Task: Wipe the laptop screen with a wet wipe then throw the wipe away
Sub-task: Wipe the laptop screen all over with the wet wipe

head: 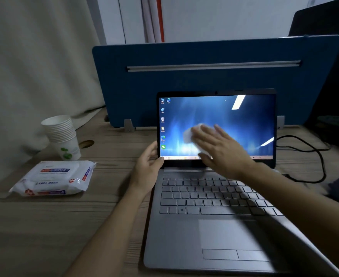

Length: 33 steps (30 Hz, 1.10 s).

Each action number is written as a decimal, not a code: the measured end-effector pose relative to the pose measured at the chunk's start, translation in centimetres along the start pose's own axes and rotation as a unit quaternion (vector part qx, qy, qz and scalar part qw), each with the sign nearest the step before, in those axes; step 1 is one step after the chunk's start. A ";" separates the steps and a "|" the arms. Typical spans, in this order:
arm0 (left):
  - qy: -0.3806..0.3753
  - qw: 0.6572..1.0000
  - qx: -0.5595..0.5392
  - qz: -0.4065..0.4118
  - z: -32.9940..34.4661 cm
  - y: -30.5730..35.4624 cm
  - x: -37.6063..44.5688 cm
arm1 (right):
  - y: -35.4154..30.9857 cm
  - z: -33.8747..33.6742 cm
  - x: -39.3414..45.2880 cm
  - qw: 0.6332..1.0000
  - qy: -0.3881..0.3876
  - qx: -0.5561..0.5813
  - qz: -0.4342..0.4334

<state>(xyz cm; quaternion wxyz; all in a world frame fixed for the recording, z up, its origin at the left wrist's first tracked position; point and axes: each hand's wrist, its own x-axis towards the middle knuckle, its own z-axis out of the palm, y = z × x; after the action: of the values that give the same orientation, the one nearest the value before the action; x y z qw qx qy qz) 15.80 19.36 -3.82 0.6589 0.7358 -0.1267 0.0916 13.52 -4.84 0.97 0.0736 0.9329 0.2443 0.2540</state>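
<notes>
R hand [221, 151] presses wipe [188, 135]; L hand [149, 163] grips screen [230, 114].

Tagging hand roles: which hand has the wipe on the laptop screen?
The right hand, fingers flat, pressing the wet wipe against the laptop screen. The left hand only grips that screen's lower-left corner.

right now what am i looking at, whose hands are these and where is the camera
There is no machine: these are a person's two bare hands, filmed by one wide-angle camera worn on the head, looking down. The left hand grips the lower left corner of the lit screen of an open grey laptop. The right hand, fingers straight, presses a white wet wipe against that screen. On the wooden desk to the left are a white pack of wet wipes and a stack of white paper cups.
</notes>
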 end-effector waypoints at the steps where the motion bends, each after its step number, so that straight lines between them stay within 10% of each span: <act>1: 0.000 1.000 0.008 -0.002 0.0 -0.1 0.1 | 0.6 -0.4 0.2 0.999 0.013 -0.012 0.029; 16: 0.001 0.994 0.107 -0.005 0.2 0.1 -0.4 | 0.4 -1.5 2.0 0.993 0.076 0.080 0.045; 23: 0.004 0.996 0.091 0.003 0.2 0.1 -0.4 | -1.9 1.0 0.1 0.993 -0.007 0.071 -0.096; 33: 0.011 0.995 0.096 -0.005 0.2 0.1 -0.3 | 0.0 0.3 0.4 0.993 0.083 0.071 0.033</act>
<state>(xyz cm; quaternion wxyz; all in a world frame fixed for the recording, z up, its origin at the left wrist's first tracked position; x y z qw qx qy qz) 15.51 19.14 -3.88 0.5872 0.7952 -0.1060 0.1079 13.99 -4.67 0.85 -0.0217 0.9191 0.2363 0.3146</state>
